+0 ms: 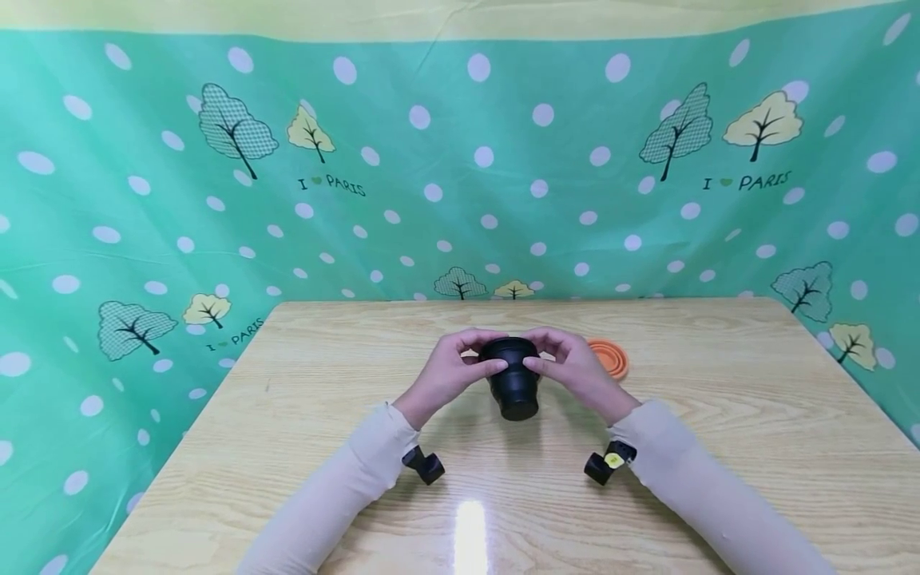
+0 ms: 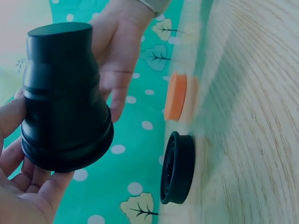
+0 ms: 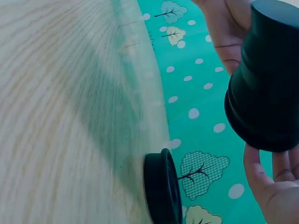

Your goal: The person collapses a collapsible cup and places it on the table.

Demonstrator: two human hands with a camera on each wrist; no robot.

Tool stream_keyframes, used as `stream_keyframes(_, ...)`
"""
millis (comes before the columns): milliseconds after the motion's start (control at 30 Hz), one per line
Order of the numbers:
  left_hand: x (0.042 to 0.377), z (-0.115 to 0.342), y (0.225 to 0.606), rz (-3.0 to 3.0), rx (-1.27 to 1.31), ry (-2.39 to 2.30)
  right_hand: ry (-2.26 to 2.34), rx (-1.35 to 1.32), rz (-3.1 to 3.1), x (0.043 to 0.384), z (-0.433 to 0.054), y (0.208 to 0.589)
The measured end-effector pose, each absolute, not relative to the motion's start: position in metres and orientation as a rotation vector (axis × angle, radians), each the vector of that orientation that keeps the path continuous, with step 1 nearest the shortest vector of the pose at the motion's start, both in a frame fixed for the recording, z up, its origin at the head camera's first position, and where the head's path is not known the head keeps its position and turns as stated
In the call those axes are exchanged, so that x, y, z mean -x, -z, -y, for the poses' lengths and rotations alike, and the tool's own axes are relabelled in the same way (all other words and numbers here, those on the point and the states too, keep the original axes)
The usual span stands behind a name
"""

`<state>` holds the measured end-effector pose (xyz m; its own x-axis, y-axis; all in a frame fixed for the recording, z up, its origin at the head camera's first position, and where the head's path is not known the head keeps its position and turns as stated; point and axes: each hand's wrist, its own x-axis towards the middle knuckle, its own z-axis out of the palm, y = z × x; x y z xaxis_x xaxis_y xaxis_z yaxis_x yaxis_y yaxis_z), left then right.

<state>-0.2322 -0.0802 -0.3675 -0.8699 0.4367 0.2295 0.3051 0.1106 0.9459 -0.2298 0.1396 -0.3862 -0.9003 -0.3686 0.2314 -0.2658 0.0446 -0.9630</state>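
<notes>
A black collapsible cup point(image 1: 516, 385), stretched out into ringed tiers, is held above the table between both hands. Its wide rim is uppermost and its narrow base points down and toward me. My left hand point(image 1: 458, 369) grips the rim from the left, thumb on the near side. On the opposite side my right hand point(image 1: 569, 367) grips the rim likewise. An orange collapsed cup point(image 1: 609, 359) lies flat just beyond the right hand, partly hidden by it. Both wrist views reveal a flat black round piece with a raised rim point(image 2: 178, 168) on the table; the head view hides it.
The light wood table point(image 1: 323, 383) extends to a green polka-dot curtain point(image 1: 402, 200) at its back and sides. Small black cameras point(image 1: 424, 465) project inward from both wrists above the tabletop. Light glares on the near surface.
</notes>
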Motion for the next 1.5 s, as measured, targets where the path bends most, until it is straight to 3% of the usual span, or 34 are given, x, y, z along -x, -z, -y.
stream_keyframes(767, 0.233, 0.075, 0.374, -2.513, -0.950, -1.918, 2.039, 0.630, -2.494, 0.225, -0.127, 0.380)
stream_keyframes(1167, 0.232, 0.070, 0.368, -2.317, -0.707, -2.035, 2.310, 0.557, -2.535, 0.226, -0.131, 0.377)
stream_keyframes(1500, 0.229, 0.061, 0.370, -2.259, -0.692, -2.134, 2.384, 0.489, -2.531, 0.213, -0.126, 0.356)
